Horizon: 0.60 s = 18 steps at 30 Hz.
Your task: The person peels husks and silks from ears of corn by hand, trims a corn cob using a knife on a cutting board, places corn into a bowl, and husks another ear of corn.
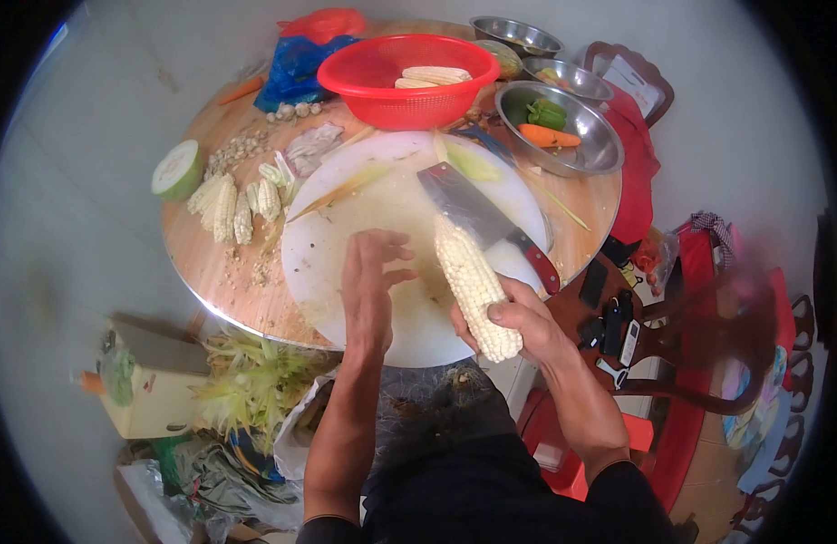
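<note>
Corn [477, 286] rests in the person's right hand [532, 328], fingers [509, 314] gripping its near end, its tip slanting away over the white board [323, 263]. Beside it, the left hand [371, 286] hovers with its fingers loosely open. From where I stand, the knife [473, 210] lies on the board just beyond the corn, though I can't tell whether they touch. Farther back on the worktop [201, 263], a red basket [391, 111] holds more cobs [436, 75]; a steel bowl [595, 156] carries a carrot [550, 137] and a green pepper [547, 113].
</note>
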Each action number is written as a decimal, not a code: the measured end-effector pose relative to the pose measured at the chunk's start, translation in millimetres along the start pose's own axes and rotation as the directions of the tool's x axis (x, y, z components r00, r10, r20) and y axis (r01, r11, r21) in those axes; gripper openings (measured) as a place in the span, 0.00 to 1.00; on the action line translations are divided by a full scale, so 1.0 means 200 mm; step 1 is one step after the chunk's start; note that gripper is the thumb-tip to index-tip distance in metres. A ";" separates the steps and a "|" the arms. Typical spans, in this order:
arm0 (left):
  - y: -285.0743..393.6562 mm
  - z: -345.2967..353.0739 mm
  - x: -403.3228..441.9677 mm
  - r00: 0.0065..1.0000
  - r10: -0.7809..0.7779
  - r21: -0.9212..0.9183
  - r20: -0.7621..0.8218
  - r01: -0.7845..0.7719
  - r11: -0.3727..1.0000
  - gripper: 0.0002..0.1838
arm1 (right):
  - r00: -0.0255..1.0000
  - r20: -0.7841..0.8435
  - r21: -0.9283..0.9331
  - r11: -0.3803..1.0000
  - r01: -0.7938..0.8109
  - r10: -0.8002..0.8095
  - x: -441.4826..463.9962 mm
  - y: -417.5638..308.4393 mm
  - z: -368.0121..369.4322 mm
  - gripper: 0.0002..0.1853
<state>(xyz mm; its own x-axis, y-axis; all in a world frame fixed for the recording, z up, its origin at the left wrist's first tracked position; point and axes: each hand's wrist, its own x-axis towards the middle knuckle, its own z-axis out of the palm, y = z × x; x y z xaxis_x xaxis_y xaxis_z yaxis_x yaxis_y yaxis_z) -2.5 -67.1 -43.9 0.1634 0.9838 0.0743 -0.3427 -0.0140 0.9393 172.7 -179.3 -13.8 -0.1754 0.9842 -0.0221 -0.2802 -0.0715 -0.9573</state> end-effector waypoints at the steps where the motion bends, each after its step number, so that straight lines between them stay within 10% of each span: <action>1: -0.02 0.01 -0.01 0.995 -0.020 -0.045 0.099 0.024 0.999 0.22 | 0.999 0.036 0.062 0.998 -0.024 0.022 0.01 0.01 -0.01 0.34; 3: 0.00 0.02 -0.03 0.980 -0.037 -0.087 0.195 0.055 0.995 0.26 | 0.996 0.073 0.125 0.991 -0.053 0.044 0.03 0.02 -0.02 0.31; 5: 0.05 0.02 -0.04 0.845 -0.202 0.132 0.495 0.157 0.979 0.30 | 0.998 -0.046 -0.315 0.949 0.030 -0.047 0.06 0.04 0.01 0.32; 9: -0.01 0.06 -0.04 0.885 -0.203 -0.154 0.418 0.290 0.945 0.30 | 0.932 -0.187 -0.596 0.790 0.143 -0.309 0.07 0.02 0.12 0.34; 11: -0.04 0.05 -0.05 0.868 -0.267 -0.272 0.418 0.400 0.875 0.31 | 0.900 -0.373 -0.712 0.692 -0.121 -0.226 0.05 -0.03 0.17 0.37; 14: -0.02 0.09 -0.13 0.876 -0.107 -0.165 0.470 0.206 0.965 0.35 | 0.861 -0.237 -0.885 0.466 0.000 -0.449 0.07 0.08 0.14 0.40; 18: -0.02 0.05 -0.11 0.863 -0.108 -0.271 0.493 0.270 0.924 0.38 | 0.906 -0.156 -0.859 0.506 0.071 -0.392 0.03 -0.01 0.12 0.38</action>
<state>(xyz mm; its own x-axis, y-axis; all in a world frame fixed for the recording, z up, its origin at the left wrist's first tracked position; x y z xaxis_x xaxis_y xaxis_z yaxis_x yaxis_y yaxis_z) 4.8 -90.4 -45.5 0.6342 0.7626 0.1275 -0.5228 0.3015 0.7974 149.1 -177.6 -5.0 0.0981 0.9455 0.3106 0.6566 0.1730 -0.7341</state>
